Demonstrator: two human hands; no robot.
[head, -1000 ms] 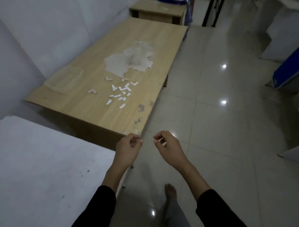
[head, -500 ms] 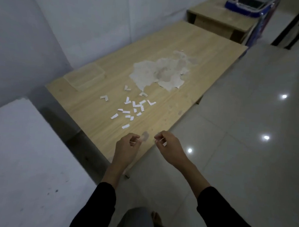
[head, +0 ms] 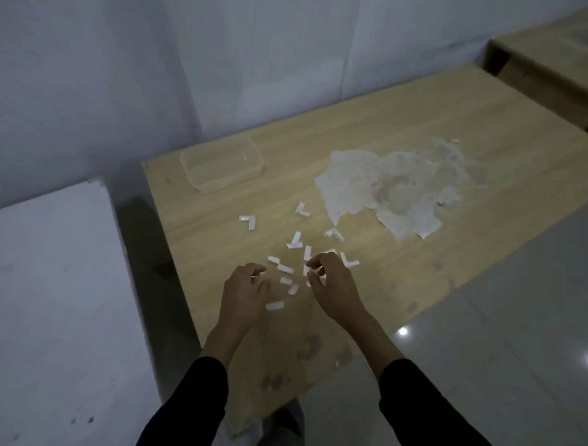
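White pieces (head: 275,305) by table (head: 217,239) front edge: tiny, light, prob. stiffish; pinch at ends. R hand (head: 333,288) pinches one; L hand (head: 244,291) curled, contents unclear.

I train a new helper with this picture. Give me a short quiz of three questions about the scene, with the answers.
1. True or false: the clear container stands on the wooden table.
2. The small white pieces lie: A) inside the container; B) scattered loose on the table; C) stacked in one neat tower.
3. Which hand is nearer the pale worn patch: the left hand or the right hand?
Key: 1 true; 2 B; 3 the right hand.
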